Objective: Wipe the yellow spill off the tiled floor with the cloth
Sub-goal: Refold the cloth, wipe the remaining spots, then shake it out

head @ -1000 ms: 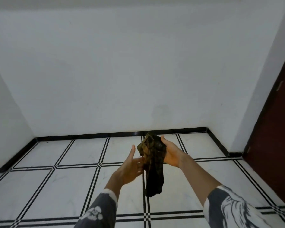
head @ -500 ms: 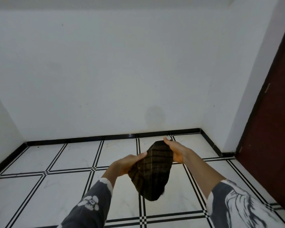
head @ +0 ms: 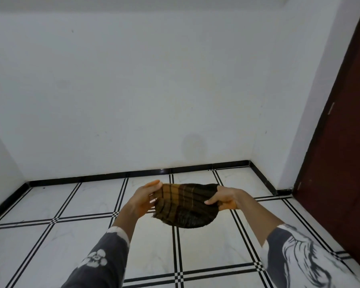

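- Head view, step in hand: judged to be readying the cloth (head: 185,206), not yet wiping. Stretched it out in the air at lower centre of the frame, well above the floor (head: 75,242), touching no tile.
- Pinched its left edge with the left hand (head: 141,200), thumb on top and fingers fairly straight beneath. Clutched its right edge with the right hand (head: 227,199), fingers curled round a bunched fold. Held fast on both sides.
- Looked for the spill and found none on the white tiles in frame, from the black skirting (head: 112,176) at mid-height down to the bottom edge. Probably lay outside the frame or behind cloth and arms; could not tell which.
- Next move, as judged: called for tipping the gaze down and finding the yellow patch. Called then for lowering the cloth flat onto it under a palm and drawing inward, so as not to smear it across the black lines.
- Look of the cloth: woven in checks, dark brown crossed with thin stripes. Ochre-orange across the upper left part, near black at lower right. Could not tell whether dyed so or stained yellow. Sagged in a rounded belly below the hands, with a frayed tuft at lower left. Seemed soft, limp and thick enough to soak up liquid.
- Elsewhere: bare white wall (head: 133,90) across the upper half, dark red door (head: 345,163) down the right edge.
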Motion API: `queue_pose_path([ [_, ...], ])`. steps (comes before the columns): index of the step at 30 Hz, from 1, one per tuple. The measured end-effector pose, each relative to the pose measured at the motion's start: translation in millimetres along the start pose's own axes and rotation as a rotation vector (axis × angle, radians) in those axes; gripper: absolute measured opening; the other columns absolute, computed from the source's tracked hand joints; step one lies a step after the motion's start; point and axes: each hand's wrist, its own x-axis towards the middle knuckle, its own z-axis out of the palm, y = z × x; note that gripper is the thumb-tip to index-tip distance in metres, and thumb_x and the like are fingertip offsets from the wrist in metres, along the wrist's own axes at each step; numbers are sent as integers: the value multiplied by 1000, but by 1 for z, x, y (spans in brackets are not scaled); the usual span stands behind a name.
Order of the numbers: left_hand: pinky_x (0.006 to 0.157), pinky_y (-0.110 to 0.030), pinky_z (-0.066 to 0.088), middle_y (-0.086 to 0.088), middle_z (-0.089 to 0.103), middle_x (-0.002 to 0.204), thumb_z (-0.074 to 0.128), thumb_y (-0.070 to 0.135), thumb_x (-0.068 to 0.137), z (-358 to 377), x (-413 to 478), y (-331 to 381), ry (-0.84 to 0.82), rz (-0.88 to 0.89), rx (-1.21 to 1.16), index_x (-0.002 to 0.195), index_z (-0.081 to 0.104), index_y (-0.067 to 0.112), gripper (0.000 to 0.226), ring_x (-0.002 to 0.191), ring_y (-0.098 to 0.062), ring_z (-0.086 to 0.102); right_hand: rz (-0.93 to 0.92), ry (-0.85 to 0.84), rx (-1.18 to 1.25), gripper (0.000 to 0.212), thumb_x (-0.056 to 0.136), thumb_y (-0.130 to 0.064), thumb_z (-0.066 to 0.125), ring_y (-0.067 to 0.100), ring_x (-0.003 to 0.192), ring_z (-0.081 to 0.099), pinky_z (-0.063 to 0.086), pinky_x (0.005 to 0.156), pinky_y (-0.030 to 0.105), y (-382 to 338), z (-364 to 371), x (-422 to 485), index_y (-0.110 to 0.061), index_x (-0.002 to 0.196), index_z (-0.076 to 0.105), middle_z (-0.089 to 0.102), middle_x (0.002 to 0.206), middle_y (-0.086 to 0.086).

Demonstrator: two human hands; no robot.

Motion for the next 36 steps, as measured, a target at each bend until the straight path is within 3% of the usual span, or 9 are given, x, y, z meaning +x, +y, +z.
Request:
queue_pose_path([
  [6,75,-30,52,-13,65,107,60,14,89,-3,-5,1,124,63,52,117,61,16,27,97,-26,64,-45,233,-40,40,80,-8,70,22,78,61,54,79,36,-2,4,-3,5,113,53,62,94,14],
  [11,72,-28,50,-12,65,98,63,15,88,-4,-7,4,210,37,138,107,67,8,21,88,-22,61,-286,351,166,28,83,-7,66,18,73,61,51,53,24,0,10,2,-7,111,60,62,96,14],
  [15,92,-37,41,-8,67,102,71,19,80,-5,-8,10,233,55,275,99,70,13,20,100,-21,59,-340,344,128,20,83,-7,65,19,80,62,50,59,22,-4,13,4,-2,103,68,65,90,9],
  [19,74,-23,38,-3,67,94,74,13,76,0,-8,14,191,66,465,97,71,10,21,93,-17,58,-381,336,82,25,82,-1,65,24,93,60,51,65,22,-7,11,6,-1,107,66,63,96,10],
  [23,72,-20,45,-5,66,81,75,-2,71,1,-4,18,201,134,473,77,70,10,14,88,-23,58,-428,367,7,33,76,10,66,31,108,58,53,76,29,-6,7,8,2,108,64,60,106,15],
  [26,92,-34,47,-3,67,87,78,9,71,-1,-2,21,180,159,653,82,73,15,14,93,-21,59,-446,411,-168,32,74,6,70,31,113,55,51,92,36,-4,4,10,0,105,66,60,118,19],
  [28,103,-49,36,5,70,91,80,31,67,-3,2,20,210,139,822,82,74,28,17,97,-19,59,-467,442,-254,34,73,0,73,28,114,54,46,97,32,-4,3,9,-1,106,67,60,120,16],
  [32,104,-49,23,10,66,94,70,41,76,4,-6,21,372,101,1205,86,73,30,15,103,-16,53,-495,447,-390,36,72,-4,74,24,109,55,42,90,26,-3,3,4,-3,107,67,63,117,14],
  [36,94,-43,24,7,59,120,73,37,75,10,-12,25,481,192,1246,84,75,26,14,113,-17,49,-553,517,-540,20,78,-11,71,16,88,55,40,77,26,-3,6,1,-5,96,71,69,104,13],
])
